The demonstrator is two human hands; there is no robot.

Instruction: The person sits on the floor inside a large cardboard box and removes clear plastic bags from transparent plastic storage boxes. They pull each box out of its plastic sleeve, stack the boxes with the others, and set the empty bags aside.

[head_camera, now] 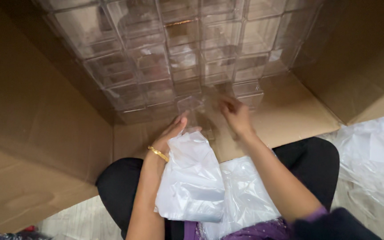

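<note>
Both hands on clear box (196, 109) betw. them: left hand (170, 133) half-open, right hand (235, 114) pinching, blurred.

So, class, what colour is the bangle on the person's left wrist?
Gold. The bangle shows best in the head view, just below the left hand.

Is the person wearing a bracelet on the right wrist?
No, the gold bracelet sits on the left hand's wrist; the right hand's wrist is bare.

I count two hands, my left hand (170, 133) and right hand (236, 116), one gold bangle (158, 154), and one large cardboard box (27, 133). The stacked clear plastic boxes (174, 53) number well over twenty; blur prevents an exact count.
</note>
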